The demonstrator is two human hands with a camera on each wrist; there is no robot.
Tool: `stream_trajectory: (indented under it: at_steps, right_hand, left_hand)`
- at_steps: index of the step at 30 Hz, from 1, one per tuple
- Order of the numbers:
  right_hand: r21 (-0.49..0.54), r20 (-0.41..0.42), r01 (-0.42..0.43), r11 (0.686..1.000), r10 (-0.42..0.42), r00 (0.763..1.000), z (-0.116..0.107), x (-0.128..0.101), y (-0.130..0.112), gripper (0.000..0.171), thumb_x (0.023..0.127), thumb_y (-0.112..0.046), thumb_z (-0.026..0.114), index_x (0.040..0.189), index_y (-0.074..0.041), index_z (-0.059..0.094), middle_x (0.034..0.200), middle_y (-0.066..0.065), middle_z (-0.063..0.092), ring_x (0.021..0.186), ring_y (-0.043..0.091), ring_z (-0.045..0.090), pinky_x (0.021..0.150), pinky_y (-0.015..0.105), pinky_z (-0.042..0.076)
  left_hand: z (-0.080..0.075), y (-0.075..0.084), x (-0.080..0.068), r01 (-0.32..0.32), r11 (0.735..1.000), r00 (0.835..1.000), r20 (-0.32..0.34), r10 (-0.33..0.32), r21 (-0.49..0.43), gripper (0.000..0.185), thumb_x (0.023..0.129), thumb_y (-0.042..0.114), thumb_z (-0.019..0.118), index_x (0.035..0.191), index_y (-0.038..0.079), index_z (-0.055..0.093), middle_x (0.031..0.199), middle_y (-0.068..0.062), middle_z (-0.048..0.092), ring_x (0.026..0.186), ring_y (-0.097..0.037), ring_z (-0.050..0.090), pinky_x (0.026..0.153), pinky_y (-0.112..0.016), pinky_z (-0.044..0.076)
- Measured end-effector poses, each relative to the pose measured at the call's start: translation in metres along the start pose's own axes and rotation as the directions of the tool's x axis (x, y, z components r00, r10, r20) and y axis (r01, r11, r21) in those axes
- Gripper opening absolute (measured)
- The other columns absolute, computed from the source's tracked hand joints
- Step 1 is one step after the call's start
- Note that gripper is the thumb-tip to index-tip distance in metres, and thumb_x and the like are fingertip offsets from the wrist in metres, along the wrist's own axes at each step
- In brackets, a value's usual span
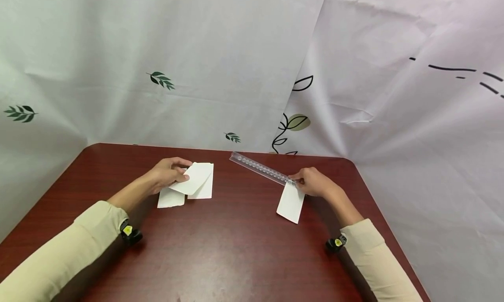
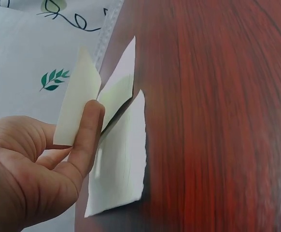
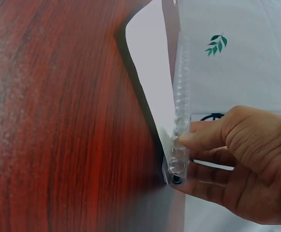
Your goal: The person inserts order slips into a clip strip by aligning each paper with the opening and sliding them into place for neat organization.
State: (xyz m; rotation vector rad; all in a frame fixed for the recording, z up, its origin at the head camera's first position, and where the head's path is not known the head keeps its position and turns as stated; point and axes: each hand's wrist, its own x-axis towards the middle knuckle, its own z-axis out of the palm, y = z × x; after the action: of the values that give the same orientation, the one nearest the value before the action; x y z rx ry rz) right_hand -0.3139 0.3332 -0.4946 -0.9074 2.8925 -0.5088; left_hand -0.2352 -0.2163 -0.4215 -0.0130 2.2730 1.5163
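Head view: left hand (image 1: 170, 174) near the far left part of the red-brown table (image 1: 220, 249), fingers curled around a white paper piece (image 1: 194, 178), lifted and bent above two more paper pieces (image 1: 185, 196) lying flat just beneath. Right hand (image 1: 315, 181) toward the far right side, pinching the near end of a clear plastic ruler (image 1: 261, 168). Long axis of the ruler running diagonally, free end pointing toward the far edge and the table's middle, held end over the top of another white paper strip (image 1: 291, 203). Strip lying flat, its long axis pointing from the hand toward the near edge, slightly leftward. Hands well apart, each busy with its own thing. Beige sleeves on both arms; leaf-printed white cloth (image 1: 157, 74) hanging behind the table.

Left wrist view: index finger (image 2: 88, 140) pressed against the underside of the held paper piece (image 2: 77, 104), which stands tilted up off the table. Two flat pieces (image 2: 121, 164) below, overlapping, close to the table's edge.

Right wrist view: thumb (image 3: 205, 137) on top of the ruler (image 3: 181, 111), remaining fingers curled below, grip firm at the ruler's end. Row of round bumps visible along the ruler's length. Ruler's length extending away from the hand over the paper strip (image 3: 152, 77), which lies on the wood grain.
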Motion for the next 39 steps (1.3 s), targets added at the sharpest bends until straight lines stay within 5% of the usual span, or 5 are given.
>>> stream_trajectory:
  at_steps: [4, 17, 28, 37, 39]
  right_hand:
    - [-0.04, -0.018, 0.018, 0.999, -0.019, 1.0, 0.011, 0.004, 0.016, 0.045, 0.092, -0.01, 0.067, 0.133, -0.02, 0.086, 0.117, 0.011, 0.085, 0.06, 0.005, 0.042, 0.051, 0.025, 0.041]
    - [0.046, 0.064, -0.076, 0.996, 0.073, 0.995, -0.05, -0.019, -0.085, 0.045, 0.095, -0.001, 0.061, 0.134, -0.006, 0.083, 0.119, 0.02, 0.083, 0.059, 0.007, 0.039, 0.057, 0.027, 0.04]
    - [0.038, 0.028, -0.005, 0.999, 0.004, 1.0, -0.017, -0.006, -0.028, 0.047, 0.093, -0.004, 0.061, 0.135, -0.01, 0.084, 0.109, 0.019, 0.082, 0.06, 0.011, 0.041, 0.055, 0.03, 0.039]
    - [0.044, 0.081, -0.032, 0.999, 0.029, 0.996, -0.05, -0.017, -0.077, 0.046, 0.095, -0.001, 0.06, 0.136, -0.007, 0.082, 0.093, 0.012, 0.074, 0.065, 0.014, 0.042, 0.058, 0.029, 0.04]
    - [0.033, 0.067, -0.006, 0.999, 0.004, 0.998, -0.04, -0.014, -0.06, 0.046, 0.098, -0.004, 0.059, 0.138, -0.009, 0.082, 0.09, 0.01, 0.071, 0.067, 0.013, 0.041, 0.06, 0.029, 0.039]
  left_hand:
    - [0.007, 0.003, 0.005, -0.014, 1.0, 1.0, -0.013, 0.014, 0.005, 0.065, 0.106, 0.002, 0.075, 0.165, -0.002, 0.049, 0.137, -0.021, 0.064, 0.107, -0.018, 0.067, 0.085, -0.021, 0.059]
    - [0.023, 0.015, 0.018, -0.029, 0.999, 0.997, -0.064, 0.032, 0.041, 0.062, 0.105, 0.005, 0.078, 0.162, -0.001, 0.054, 0.136, -0.019, 0.063, 0.115, -0.025, 0.062, 0.084, -0.021, 0.054]
    - [0.038, 0.022, 0.029, -0.016, 0.999, 0.994, -0.104, 0.02, 0.042, 0.054, 0.106, 0.008, 0.077, 0.156, 0.001, 0.06, 0.143, -0.023, 0.066, 0.118, -0.025, 0.064, 0.085, -0.022, 0.053]
    - [0.047, 0.026, 0.033, -0.043, 0.998, 0.992, -0.12, 0.048, 0.046, 0.05, 0.105, 0.009, 0.078, 0.151, -0.002, 0.064, 0.141, -0.024, 0.069, 0.124, -0.027, 0.066, 0.088, -0.02, 0.051]
    - [0.049, 0.027, 0.034, -0.048, 0.998, 0.991, -0.124, 0.053, 0.047, 0.049, 0.105, 0.009, 0.078, 0.15, -0.002, 0.064, 0.14, -0.024, 0.071, 0.124, -0.027, 0.066, 0.088, -0.02, 0.051]
